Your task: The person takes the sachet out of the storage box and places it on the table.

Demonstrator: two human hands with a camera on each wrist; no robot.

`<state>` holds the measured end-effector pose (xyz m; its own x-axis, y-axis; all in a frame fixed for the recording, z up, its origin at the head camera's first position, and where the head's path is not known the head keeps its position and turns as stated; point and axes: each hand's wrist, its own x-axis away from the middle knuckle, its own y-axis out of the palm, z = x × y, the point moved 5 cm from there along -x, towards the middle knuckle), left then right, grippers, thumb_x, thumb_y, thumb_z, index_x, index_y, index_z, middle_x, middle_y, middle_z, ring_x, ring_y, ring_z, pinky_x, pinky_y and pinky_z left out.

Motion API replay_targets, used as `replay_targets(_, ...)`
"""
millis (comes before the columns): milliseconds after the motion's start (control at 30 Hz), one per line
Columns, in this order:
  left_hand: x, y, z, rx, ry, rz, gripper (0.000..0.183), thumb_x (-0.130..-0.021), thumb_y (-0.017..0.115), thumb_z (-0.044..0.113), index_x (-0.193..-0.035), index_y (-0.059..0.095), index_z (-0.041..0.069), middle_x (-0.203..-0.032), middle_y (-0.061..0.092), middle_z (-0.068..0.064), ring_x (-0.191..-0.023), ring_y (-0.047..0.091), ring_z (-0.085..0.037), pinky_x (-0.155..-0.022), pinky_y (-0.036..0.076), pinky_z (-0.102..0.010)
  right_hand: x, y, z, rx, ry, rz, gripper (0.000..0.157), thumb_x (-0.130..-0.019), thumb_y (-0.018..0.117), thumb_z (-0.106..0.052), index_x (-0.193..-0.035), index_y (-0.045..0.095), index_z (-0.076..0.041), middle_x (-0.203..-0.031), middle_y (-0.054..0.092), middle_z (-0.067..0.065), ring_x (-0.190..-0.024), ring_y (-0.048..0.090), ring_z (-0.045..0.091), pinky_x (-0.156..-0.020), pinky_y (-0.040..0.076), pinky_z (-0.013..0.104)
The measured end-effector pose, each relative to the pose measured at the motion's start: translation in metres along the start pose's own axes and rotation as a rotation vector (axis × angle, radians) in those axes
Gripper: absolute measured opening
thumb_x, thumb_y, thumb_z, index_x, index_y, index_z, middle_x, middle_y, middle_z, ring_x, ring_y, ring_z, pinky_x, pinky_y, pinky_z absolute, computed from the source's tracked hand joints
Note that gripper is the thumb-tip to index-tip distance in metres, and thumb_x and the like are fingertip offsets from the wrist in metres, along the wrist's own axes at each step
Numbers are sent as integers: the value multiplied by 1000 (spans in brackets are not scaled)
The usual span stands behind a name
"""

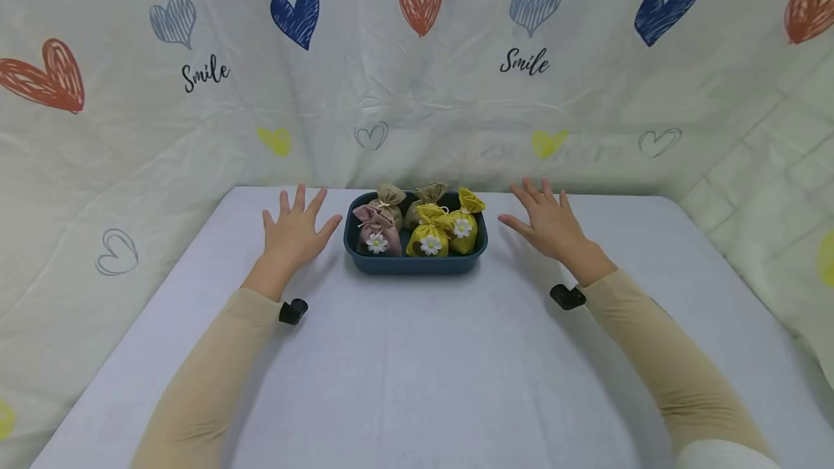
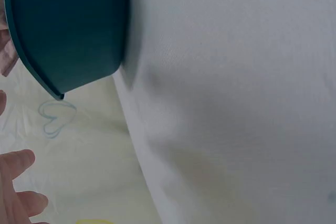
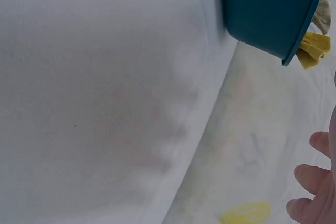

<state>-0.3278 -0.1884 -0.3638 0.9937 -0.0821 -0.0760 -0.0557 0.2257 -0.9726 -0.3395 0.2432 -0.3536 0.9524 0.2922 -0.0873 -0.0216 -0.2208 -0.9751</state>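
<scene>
A dark teal tub (image 1: 417,265) stands near the back edge of the table. It holds several small drawstring pouches: a pink pouch (image 1: 384,232) and a yellow pouch (image 1: 426,231) at the front, each with a white flower, another flowered yellow pouch (image 1: 464,226) at the right, and a tan pouch (image 1: 389,200) and an olive-tan pouch (image 1: 426,198) behind. My left hand (image 1: 295,231), fingers spread, is left of the tub and apart from it. On the other side, my right hand (image 1: 547,219) is spread likewise, holding nothing. Fingertips show at the edges of both wrist views.
A white-covered table (image 1: 404,368) lies under the tub and both arms. Behind it hangs a pale curtain (image 1: 456,93) printed with hearts and the word Smile. Each wrist wears a small black camera, one on the left (image 1: 293,311) and one on the right (image 1: 567,297).
</scene>
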Motion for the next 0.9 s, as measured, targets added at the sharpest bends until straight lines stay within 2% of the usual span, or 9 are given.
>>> replay_targets(367,8,-6,3,24,21,29,77,-105,36,64,-167,18,21,-170,4,-21,-153,-1,-50,-112,2,-77,7,-6,-9,-12,-58,-10,78,-106,51,-51,-164,23,-7,-168,13,23,-152,-1,50,-117,2,70)
replay_targets(600,17,-9,4,43,39,29,76,-105,38,62,-167,20,20,-170,6,-21,-153,2,-50,-113,5,-76,12,-6,-14,-41,-102,-21,79,-106,50,-53,-164,23,-6,-168,15,23,-153,0,48,-118,5,68)
replay_targets(900,22,-6,8,51,67,29,75,-106,40,59,-166,20,19,-169,9,-20,-153,5,-49,-113,7,-76,22,-9,-19,-56,-157,3,74,-106,54,-47,-162,30,-6,-167,22,21,-153,9,46,-117,15,67)
